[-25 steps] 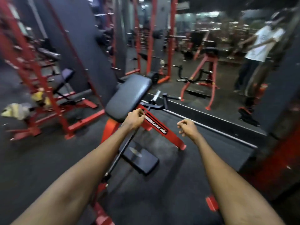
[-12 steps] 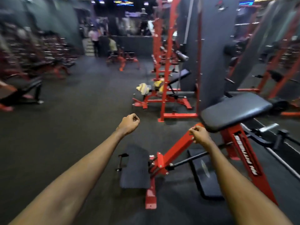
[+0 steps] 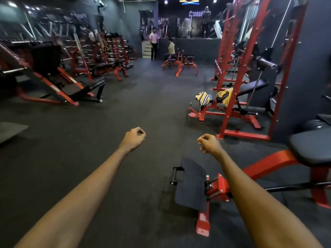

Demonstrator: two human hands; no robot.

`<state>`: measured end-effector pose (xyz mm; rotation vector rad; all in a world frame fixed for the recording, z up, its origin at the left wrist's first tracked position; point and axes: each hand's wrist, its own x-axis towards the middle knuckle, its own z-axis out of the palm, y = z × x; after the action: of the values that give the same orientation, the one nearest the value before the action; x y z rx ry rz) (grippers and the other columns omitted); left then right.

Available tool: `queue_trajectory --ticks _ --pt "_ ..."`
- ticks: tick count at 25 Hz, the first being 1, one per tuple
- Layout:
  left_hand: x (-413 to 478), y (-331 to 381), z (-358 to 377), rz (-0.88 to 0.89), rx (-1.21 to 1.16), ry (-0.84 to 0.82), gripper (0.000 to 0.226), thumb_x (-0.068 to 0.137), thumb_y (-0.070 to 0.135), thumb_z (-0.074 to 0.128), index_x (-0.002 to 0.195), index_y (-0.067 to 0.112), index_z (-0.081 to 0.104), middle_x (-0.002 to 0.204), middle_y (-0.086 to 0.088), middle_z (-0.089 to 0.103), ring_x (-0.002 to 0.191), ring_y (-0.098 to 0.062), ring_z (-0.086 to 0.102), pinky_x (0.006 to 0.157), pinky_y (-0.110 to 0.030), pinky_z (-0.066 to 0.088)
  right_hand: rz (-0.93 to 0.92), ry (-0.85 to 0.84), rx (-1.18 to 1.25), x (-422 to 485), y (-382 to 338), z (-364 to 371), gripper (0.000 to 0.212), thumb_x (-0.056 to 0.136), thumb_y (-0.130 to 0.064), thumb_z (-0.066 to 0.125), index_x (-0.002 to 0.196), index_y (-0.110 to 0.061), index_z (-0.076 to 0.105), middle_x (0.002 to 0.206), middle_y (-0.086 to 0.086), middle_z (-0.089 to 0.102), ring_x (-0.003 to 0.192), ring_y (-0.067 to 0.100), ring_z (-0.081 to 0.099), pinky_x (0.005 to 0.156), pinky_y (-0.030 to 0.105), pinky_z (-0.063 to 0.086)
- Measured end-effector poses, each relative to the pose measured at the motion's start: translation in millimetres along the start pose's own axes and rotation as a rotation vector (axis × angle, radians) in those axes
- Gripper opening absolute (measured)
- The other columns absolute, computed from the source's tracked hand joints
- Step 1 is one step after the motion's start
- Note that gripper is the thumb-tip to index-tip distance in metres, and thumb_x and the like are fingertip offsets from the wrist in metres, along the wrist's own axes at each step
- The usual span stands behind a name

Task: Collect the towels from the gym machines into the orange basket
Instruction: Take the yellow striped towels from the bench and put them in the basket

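Both arms are stretched out in front of the person, and both hands are curled into loose fists with nothing in them. The left hand (image 3: pixel 133 138) hangs over bare dark floor (image 3: pixel 125 108). The right hand (image 3: pixel 208 144) is a little apart from it, above the near machine's ribbed black footplate (image 3: pixel 191 183). The two hands do not touch each other or anything else.

The towels are well ahead of the hands, on the right side of the room, on the bench (image 3: pixel 252 86) that sits inside the tall red rack (image 3: pixel 231 83). A striped yellow and white towel (image 3: pixel 203 98) is draped over the bench's foot end, the end nearest the open floor, and hangs down off that edge. A second yellow towel (image 3: pixel 223 95) is bunched on the seat just beside it, partly hidden behind one of the rack's red uprights. The bench's back pad tilts up and away behind them.

Close by on the right, the near machine's red frame runs up to a thick black pad (image 3: pixel 311 147) at the edge of view. Across the floor on the left stands a long sloping red and black machine (image 3: pixel 53 81), with racks of bars behind it. At the far end of the room one person (image 3: pixel 154 43) stands by some steps, and another (image 3: pixel 171 49) sits at a low red machine.
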<state>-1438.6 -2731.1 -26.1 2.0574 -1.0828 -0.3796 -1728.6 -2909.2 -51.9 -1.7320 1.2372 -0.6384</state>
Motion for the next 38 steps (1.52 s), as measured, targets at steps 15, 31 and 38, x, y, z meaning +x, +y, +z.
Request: queue_trajectory --ticks 15,31,38 --pt "195 -162 -42 -0.07 -0.097 -0.096 0.01 0.093 0.024 0.056 0.092 0.018 0.064 0.076 0.001 0.075 0.061 -0.017 0.068 0.059 -0.025 0.05 0.05 -0.015 -0.102 174 -33 188 0.014 0.094 -0.012 0.053 0.086 -0.015 0.065 0.084 0.005 0.068 0.061 0.016 0.064 0.049 0.026 0.048" --pt "658 -173 -3 -0.008 -0.161 -0.2 0.011 0.092 0.017 0.05 0.084 0.023 0.055 0.077 -0.001 0.075 0.058 -0.02 0.066 0.057 -0.028 0.05 0.145 0.117 -0.032 571 -117 249 0.018 0.096 -0.016 0.05 0.086 -0.015 0.065 0.081 0.003 0.067 0.06 0.016 0.062 0.049 0.026 0.047" --pt "875 -168 42 0.08 -0.179 -0.35 0.014 0.094 0.017 0.056 0.081 0.021 0.06 0.076 -0.004 0.075 0.056 -0.022 0.065 0.056 -0.028 0.047 0.231 0.245 -0.004 736 -140 277 0.018 0.095 -0.016 0.052 0.084 -0.017 0.066 0.081 0.003 0.069 0.058 0.015 0.063 0.051 0.028 0.048"
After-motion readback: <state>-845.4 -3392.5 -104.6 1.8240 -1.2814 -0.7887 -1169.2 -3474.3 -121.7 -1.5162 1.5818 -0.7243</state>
